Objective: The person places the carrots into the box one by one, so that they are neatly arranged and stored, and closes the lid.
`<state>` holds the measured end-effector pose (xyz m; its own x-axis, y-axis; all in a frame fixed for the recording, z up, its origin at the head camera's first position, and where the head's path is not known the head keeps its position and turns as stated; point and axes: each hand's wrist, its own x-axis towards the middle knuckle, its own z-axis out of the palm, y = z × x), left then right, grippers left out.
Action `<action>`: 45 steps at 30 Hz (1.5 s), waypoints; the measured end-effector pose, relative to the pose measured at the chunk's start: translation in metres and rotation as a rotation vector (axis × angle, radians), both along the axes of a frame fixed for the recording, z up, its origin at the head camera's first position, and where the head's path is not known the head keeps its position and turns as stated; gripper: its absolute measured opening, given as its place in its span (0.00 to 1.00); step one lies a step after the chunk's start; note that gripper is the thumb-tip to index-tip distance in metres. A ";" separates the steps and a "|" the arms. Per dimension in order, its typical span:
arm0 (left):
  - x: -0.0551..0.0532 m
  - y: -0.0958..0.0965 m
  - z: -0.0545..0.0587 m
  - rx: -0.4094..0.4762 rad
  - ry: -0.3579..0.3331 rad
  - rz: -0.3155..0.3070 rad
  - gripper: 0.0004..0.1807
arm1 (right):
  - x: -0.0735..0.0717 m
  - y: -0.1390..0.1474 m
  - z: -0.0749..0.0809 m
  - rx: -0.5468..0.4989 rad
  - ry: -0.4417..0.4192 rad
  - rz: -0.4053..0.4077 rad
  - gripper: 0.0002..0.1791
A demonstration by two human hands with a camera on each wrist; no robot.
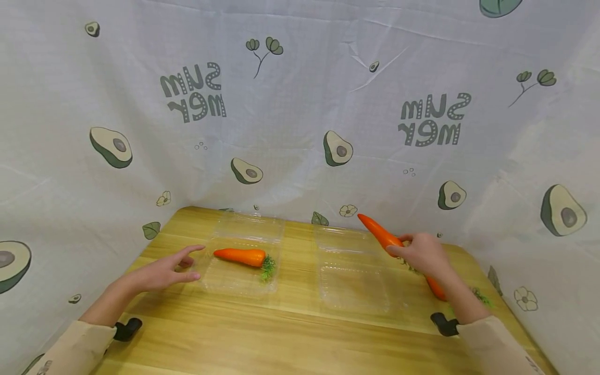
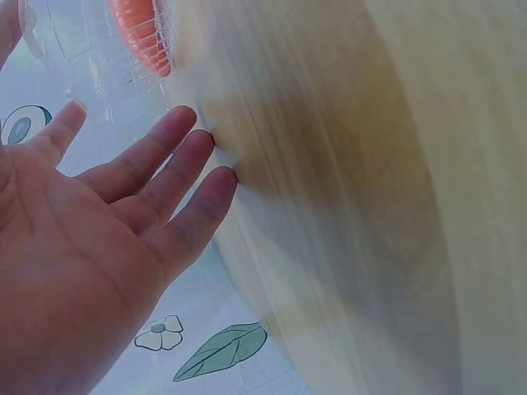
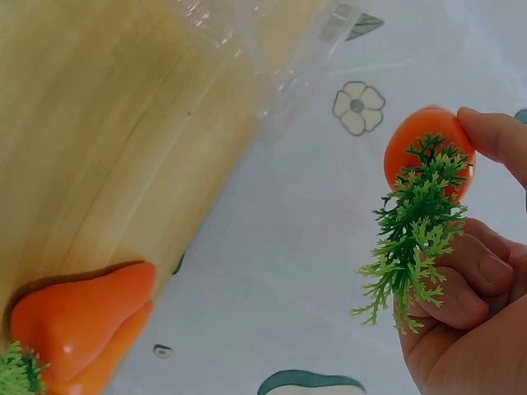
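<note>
In the head view, my right hand (image 1: 424,255) pinches a carrot (image 1: 377,230) near its leafy end and holds it up, tip toward the back left. From the right wrist view, the carrot's green leaves (image 3: 420,222) hang down over the curled fingers. My left hand (image 1: 161,272) is at the left side of a clear plastic box (image 1: 227,282), fingers spread and relaxed, gripping nothing. Inside that box lies another carrot (image 1: 241,256), leaves to the right. A second clear plastic box (image 1: 353,291) stands open, left of my right hand, with no carrot in it.
More carrots (image 3: 82,325) lie on the wooden table (image 1: 281,338) at the right, partly hidden by my right forearm in the head view. A white printed cloth (image 1: 290,104) hangs behind the table and along its sides. Both boxes have raised lids at the back.
</note>
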<state>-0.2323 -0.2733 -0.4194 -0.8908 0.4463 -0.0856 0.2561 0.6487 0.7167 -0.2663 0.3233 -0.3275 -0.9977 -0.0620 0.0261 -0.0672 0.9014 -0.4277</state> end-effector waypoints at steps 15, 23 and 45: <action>0.001 0.002 0.002 -0.001 -0.004 0.009 0.42 | -0.006 -0.036 0.003 -0.012 0.053 0.100 0.30; 0.001 0.002 0.001 -0.006 -0.009 0.012 0.42 | -0.009 -0.054 0.003 -0.008 0.047 0.115 0.27; 0.000 0.001 0.001 -0.008 0.001 0.017 0.41 | -0.015 -0.108 0.005 0.075 0.081 0.275 0.20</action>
